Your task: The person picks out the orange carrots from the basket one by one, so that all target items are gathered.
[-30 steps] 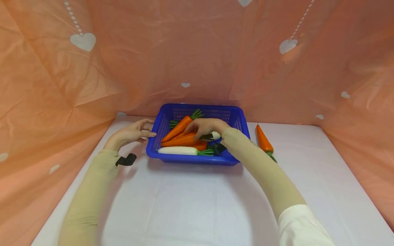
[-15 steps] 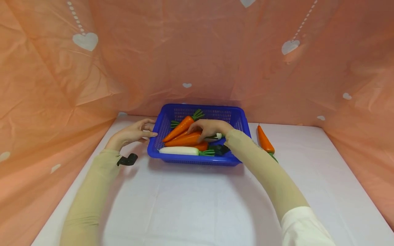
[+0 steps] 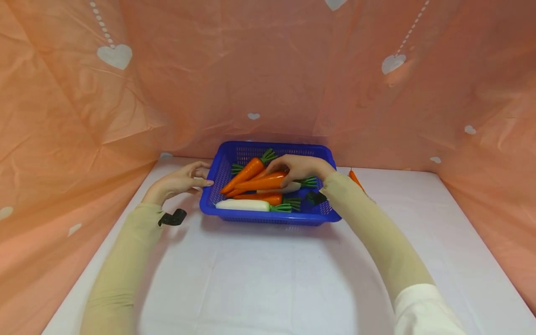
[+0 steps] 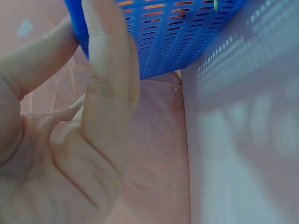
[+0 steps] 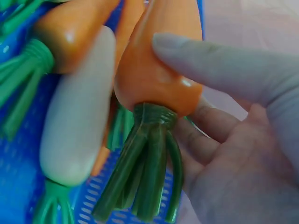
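Observation:
My right hand pinches an orange carrot near its thick end, thumb on one side and fingers on the other. Dark green stems hang from that carrot in the right wrist view. It is just above the other vegetables inside a blue plastic basket. Beneath and behind it lies a white radish, partly covered. My left hand holds the basket's left rim between thumb and fingers; the left wrist view shows them at the slotted wall.
Other carrots and a front white radish lie in the basket. One more carrot rests on the white table right of it, partly hidden by my right forearm. Orange-pink cloth hangs behind.
My right hand has risen and shifted right with the carrot, uncovering more of the radish and a carrot below. The left hand stays at the rim.

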`<control>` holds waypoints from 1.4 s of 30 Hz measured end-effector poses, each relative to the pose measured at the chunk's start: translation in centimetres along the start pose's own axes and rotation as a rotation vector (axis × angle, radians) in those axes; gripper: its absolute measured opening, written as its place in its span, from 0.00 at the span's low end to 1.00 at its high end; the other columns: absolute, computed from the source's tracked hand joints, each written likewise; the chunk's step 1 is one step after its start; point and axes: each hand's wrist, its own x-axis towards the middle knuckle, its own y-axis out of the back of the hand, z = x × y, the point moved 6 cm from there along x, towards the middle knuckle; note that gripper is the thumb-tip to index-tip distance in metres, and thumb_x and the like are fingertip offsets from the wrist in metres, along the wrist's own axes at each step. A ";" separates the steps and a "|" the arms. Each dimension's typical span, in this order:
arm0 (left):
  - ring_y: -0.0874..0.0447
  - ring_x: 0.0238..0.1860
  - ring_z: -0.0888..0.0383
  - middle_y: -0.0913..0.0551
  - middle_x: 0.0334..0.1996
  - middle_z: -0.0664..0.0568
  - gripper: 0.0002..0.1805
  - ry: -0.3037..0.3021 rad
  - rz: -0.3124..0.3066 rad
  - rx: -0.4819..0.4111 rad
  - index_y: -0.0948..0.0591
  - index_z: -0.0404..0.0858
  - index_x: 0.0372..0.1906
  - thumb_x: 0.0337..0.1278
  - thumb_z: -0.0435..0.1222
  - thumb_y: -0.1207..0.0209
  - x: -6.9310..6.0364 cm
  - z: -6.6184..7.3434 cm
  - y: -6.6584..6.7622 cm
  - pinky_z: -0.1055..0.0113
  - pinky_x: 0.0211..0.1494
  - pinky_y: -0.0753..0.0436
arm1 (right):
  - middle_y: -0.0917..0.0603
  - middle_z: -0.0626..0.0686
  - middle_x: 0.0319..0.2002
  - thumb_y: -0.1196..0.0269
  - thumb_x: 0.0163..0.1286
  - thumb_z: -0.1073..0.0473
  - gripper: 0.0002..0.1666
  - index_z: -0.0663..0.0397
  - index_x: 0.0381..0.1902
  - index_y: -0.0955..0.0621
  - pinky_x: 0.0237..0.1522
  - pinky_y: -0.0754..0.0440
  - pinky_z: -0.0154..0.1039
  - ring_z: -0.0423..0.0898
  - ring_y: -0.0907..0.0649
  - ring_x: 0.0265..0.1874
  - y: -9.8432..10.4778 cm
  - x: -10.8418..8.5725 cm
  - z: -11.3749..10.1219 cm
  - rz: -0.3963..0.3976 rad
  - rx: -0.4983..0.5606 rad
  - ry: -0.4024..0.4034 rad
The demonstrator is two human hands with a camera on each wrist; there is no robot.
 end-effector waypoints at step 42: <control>0.22 0.32 0.56 0.23 0.40 0.45 0.36 0.000 0.004 0.019 0.44 0.34 0.69 0.62 0.35 0.39 0.1 -0.4 0.2 0.53 0.45 0.19 | 0.28 0.57 0.59 0.36 0.66 0.60 0.32 0.54 0.66 0.32 0.51 0.26 0.41 0.52 0.28 0.56 7.0 -21.7 9.5 0.518 0.212 -0.219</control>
